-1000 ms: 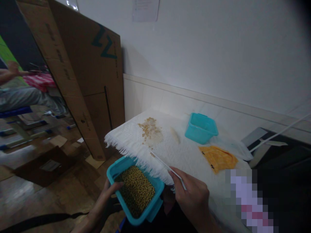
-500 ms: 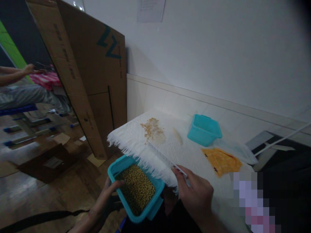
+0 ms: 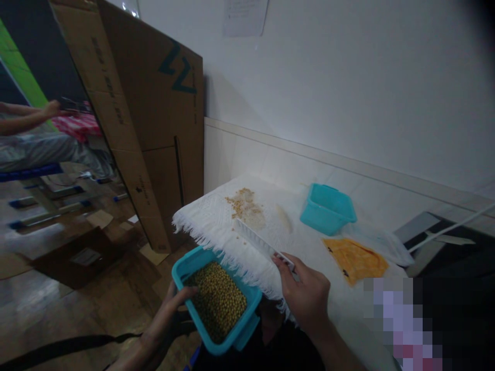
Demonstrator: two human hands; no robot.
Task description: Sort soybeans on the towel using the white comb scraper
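Note:
My left hand is closed on the side of a teal plastic box, thumb over the rim. Yellow and green beans fill much of it. The box is held just below the fringed edge of a white cloth that covers the table. In my right hand is a long white ridged strip, its far end by a scattered patch of small yellow beans and pale grains. A few single beans lie on the near side of the strip.
A second teal box stands near the wall, with an orange cloth and clear plastic bag close by. A tall cardboard box rises at left. Beyond it, another person's arms show.
My right hand and the white strip have shifted slightly away from me, and the strip's ridged face shows more. A few beans now lie on its near side. My left hand keeps the box steady.

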